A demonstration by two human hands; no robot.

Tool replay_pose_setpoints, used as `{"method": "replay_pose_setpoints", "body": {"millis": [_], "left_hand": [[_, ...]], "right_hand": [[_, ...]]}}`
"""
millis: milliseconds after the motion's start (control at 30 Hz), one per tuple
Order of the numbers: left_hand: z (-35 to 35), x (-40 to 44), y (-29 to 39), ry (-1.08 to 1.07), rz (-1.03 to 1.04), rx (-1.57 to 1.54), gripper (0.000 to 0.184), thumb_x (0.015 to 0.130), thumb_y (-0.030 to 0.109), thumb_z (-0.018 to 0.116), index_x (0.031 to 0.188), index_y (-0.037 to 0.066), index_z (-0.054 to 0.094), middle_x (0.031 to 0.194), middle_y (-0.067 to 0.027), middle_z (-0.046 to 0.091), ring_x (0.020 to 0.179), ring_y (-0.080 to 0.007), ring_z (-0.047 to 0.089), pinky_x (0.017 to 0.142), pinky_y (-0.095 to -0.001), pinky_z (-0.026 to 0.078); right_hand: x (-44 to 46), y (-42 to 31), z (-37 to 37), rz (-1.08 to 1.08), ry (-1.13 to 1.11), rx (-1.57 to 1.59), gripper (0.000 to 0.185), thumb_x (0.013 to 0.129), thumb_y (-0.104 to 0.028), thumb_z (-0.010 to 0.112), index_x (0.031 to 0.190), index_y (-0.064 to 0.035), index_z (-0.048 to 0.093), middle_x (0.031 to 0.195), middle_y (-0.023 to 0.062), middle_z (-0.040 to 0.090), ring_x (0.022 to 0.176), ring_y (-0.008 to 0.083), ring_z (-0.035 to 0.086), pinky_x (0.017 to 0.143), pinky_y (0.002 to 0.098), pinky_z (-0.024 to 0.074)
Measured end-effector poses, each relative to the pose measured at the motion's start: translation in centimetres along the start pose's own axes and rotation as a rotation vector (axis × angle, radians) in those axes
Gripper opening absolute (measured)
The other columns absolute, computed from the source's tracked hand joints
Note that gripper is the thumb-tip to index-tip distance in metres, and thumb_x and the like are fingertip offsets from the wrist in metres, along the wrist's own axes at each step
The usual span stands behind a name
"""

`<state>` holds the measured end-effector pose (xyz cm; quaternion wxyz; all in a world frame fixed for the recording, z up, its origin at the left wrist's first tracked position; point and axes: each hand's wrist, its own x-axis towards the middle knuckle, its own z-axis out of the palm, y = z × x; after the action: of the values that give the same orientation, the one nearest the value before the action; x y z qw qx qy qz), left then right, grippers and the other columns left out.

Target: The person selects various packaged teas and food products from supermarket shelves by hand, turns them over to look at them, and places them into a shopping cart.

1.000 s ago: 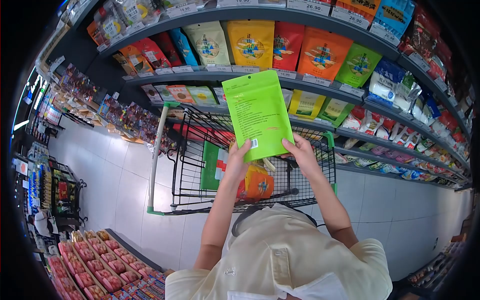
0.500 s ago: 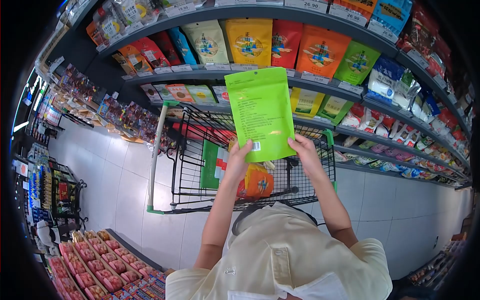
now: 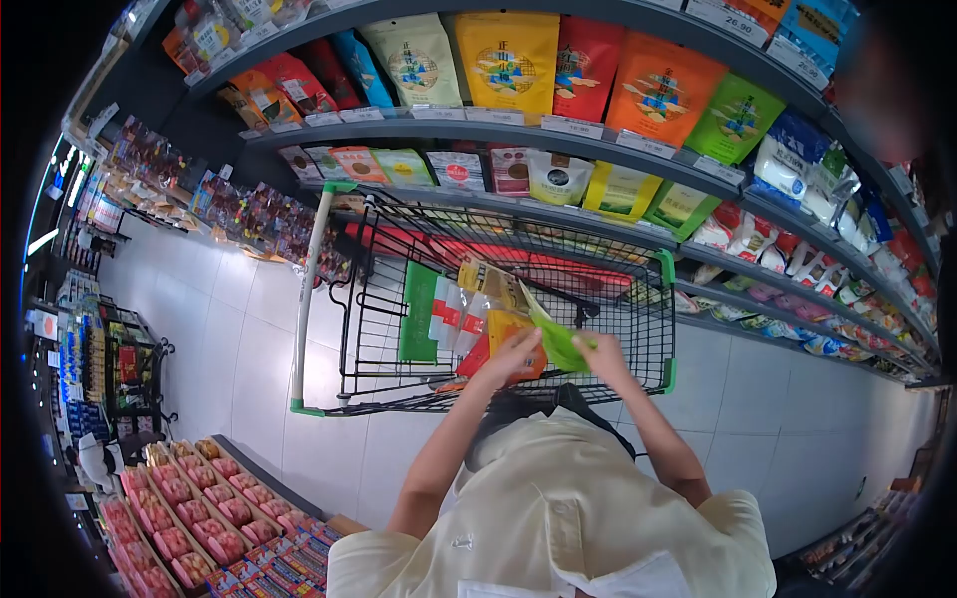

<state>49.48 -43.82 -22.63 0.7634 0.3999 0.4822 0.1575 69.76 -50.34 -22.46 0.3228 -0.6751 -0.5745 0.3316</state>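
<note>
The bright green pouch (image 3: 564,346) is tilted, seen nearly edge-on, over the near side of the shopping cart (image 3: 618,299). My right hand (image 3: 602,357) grips its right edge with fingers closed. At its left edge my left hand (image 3: 516,357) is closed on it too, above an orange pouch (image 3: 520,371). Inside the cart, a green package (image 3: 426,314) stands left of red-and-white packs (image 3: 457,317), and a yellowish clear-windowed pack (image 3: 485,276) lies behind my left hand.
Curved shelves (image 3: 384,131) of coloured pouches and price tags run beyond the cart. Pink packages (image 3: 171,543) fill a display at the lower left. Another cart (image 3: 135,374) is at the far left. A blurred reddish shape (image 3: 882,90) shows at the upper right.
The green pouch has come down toward me from in front of the shelves and tilted from face-on to nearly edge-on. Both hands moved lower and closer together with it.
</note>
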Motion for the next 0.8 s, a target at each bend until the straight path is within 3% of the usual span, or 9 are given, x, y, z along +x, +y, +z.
{"method": "replay_pose_setpoints", "body": {"millis": [33,133,300,400,500,533,633,667,800], "left_hand": [[0.8,0.2,0.1,-0.059,-0.192,-0.180,0.064,0.082,0.040,0.057,0.131,0.008,0.032,0.116,-0.0158,0.050,0.106,-0.0304,0.049,0.086,-0.0401,0.043],[3.7,0.9,0.4,-0.053,-0.271,-0.265,0.065,0.083,0.040,0.055,0.132,0.010,0.024,0.117,-0.0163,0.047,0.107,-0.0356,0.047,0.088,-0.0518,0.038],[3.0,11.9,-13.1,0.188,-0.185,0.137,0.036,0.084,0.023,0.052,0.114,0.005,0.046,0.099,-0.0127,0.056,0.083,-0.0266,0.059,0.068,-0.0424,0.050],[4.1,11.3,-10.4,0.147,-0.183,-0.011,0.029,0.083,0.018,0.050,0.106,0.001,0.052,0.092,-0.0126,0.057,0.081,-0.0230,0.059,0.064,-0.0371,0.051],[5.3,11.5,-8.4,0.048,-0.205,-0.077,0.029,0.081,0.017,0.049,0.106,0.002,0.054,0.089,-0.0118,0.060,0.075,-0.0266,0.061,0.062,-0.0406,0.051],[5.5,12.0,-8.6,0.075,-0.195,-0.059,0.030,0.081,0.019,0.050,0.105,0.002,0.055,0.089,-0.0131,0.060,0.075,-0.0277,0.062,0.063,-0.0411,0.050],[5.6,13.2,-10.4,0.168,-0.159,0.032,0.033,0.080,0.024,0.051,0.103,0.001,0.056,0.089,-0.0163,0.061,0.075,-0.0301,0.062,0.066,-0.0422,0.050],[5.2,13.4,-11.6,0.207,-0.146,0.121,0.033,0.080,0.025,0.051,0.102,0.001,0.056,0.089,-0.0169,0.061,0.076,-0.0306,0.062,0.067,-0.0422,0.050],[3.1,14.6,-16.8,0.306,-0.156,0.720,0.034,0.080,0.027,0.051,0.101,0.002,0.057,0.090,-0.0193,0.061,0.078,-0.0322,0.062,0.069,-0.0424,0.050]], "right_hand": [[-0.6,-0.3,1.3,0.000,-0.051,-0.089,0.027,0.083,-0.018,0.054,0.107,-0.0061,0.059,0.079,0.0208,0.062,0.069,0.0305,0.062,0.063,0.0369,0.0482],[-1.9,1.1,5.2,0.029,-0.130,-0.189,0.034,0.082,-0.018,0.052,0.115,-0.0102,0.051,0.076,0.0217,0.060,0.069,0.0390,0.059,0.063,0.0444,0.0478],[-2.4,3.1,5.4,0.035,-0.288,-0.169,0.046,0.079,-0.018,0.055,0.122,-0.0073,0.043,0.093,0.0231,0.058,0.080,0.0401,0.057,0.070,0.0439,0.0478],[-3.0,6.0,5.2,-0.065,-0.245,-0.172,0.048,0.077,-0.018,0.059,0.120,-0.0045,0.045,0.115,0.0230,0.050,0.092,0.0339,0.057,0.078,0.0382,0.0468],[-2.9,7.3,4.2,0.079,-0.304,-0.198,0.049,0.077,-0.020,0.060,0.121,-0.0055,0.045,0.108,0.0218,0.055,0.086,0.0316,0.060,0.075,0.0368,0.0478],[-2.8,6.4,3.3,0.160,-0.346,-0.167,0.046,0.077,-0.022,0.060,0.118,-0.0054,0.048,0.093,0.0198,0.061,0.079,0.0305,0.062,0.071,0.0365,0.0486],[-2.9,7.2,2.7,0.215,-0.491,-0.191,0.041,0.078,-0.026,0.060,0.114,-0.0073,0.053,0.078,0.0177,0.063,0.073,0.0309,0.062,0.067,0.0371,0.0487],[-3.2,7.4,2.7,0.168,-0.497,-0.235,0.038,0.079,-0.029,0.059,0.111,-0.0094,0.056,0.073,0.0163,0.062,0.072,0.0302,0.062,0.066,0.0380,0.0485],[-4.6,8.8,3.2,0.133,-0.617,-0.296,0.037,0.080,-0.031,0.057,0.112,-0.0111,0.056,0.082,0.0156,0.063,0.076,0.0298,0.062,0.069,0.0374,0.0486]]}}
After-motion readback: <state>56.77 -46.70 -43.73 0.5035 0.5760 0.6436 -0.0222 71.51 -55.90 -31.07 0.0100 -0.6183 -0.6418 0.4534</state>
